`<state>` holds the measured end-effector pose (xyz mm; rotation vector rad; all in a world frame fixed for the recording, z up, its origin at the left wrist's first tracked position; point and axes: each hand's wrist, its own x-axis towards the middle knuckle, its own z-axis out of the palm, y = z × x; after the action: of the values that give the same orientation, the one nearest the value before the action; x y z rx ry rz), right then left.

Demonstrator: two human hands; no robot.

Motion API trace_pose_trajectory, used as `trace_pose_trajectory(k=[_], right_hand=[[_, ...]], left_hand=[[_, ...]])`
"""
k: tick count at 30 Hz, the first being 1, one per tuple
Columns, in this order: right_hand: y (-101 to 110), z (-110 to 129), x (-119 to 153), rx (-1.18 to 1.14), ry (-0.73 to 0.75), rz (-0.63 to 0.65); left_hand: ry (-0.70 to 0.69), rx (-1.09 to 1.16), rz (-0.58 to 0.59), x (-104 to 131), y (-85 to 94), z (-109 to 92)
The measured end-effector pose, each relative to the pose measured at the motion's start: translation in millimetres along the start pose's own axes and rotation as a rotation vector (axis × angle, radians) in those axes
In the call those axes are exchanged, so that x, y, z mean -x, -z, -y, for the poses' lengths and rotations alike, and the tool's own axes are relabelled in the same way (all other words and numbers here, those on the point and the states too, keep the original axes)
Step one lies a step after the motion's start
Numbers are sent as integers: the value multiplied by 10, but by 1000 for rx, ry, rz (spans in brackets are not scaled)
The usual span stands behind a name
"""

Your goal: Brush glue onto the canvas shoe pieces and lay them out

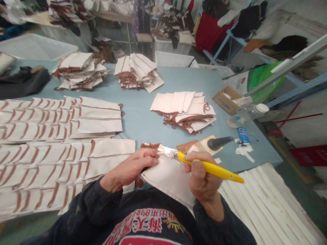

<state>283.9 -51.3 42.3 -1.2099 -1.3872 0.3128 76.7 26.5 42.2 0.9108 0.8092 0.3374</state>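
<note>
My right hand [204, 177] is closed round the yellow handle of a brush [219, 171]. White, paste-like stuff coats its bristles, which touch the brown edge of a cream fabric piece [171, 173] in front of my body. My left hand [131, 166] pinches that piece at its upper left corner, near the brown edge. Just beyond the brush lies a pale container [200, 147] with a dark handle-like part sticking out to the right. Overlapping cream pieces with brown edges [109, 149] lie in rows to the left of my left hand.
Stacks of cream pieces stand on the blue-grey table [138, 115], one of them [184, 110] beyond the brush. At the right are a small cardboard box [227, 100], a clear bottle [245, 115] and white strips [270, 200]. Dark cloth [22, 81] lies at the far left.
</note>
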Motion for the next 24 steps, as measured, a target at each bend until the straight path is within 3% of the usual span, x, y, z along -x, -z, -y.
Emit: trace_pose_trajectory(k=[7, 12, 15, 18, 24], right_hand=[[-44, -54, -20, -101, -44, -161], [-82, -70, 19, -94, -78, -71], [-119, -178, -1, -97, -107, -109], [-97, -321, 0, 43, -98, -146], [-135, -532, 65, 275, -85, 7]], left_hand=[[-27, -16, 21, -19, 24, -4], [-25, -1, -23, -50, 36, 0], [-24, 23, -13, -72, 31, -13], [-11, 50, 15, -90, 5, -52], [-22, 29, 17, -151, -48, -174]])
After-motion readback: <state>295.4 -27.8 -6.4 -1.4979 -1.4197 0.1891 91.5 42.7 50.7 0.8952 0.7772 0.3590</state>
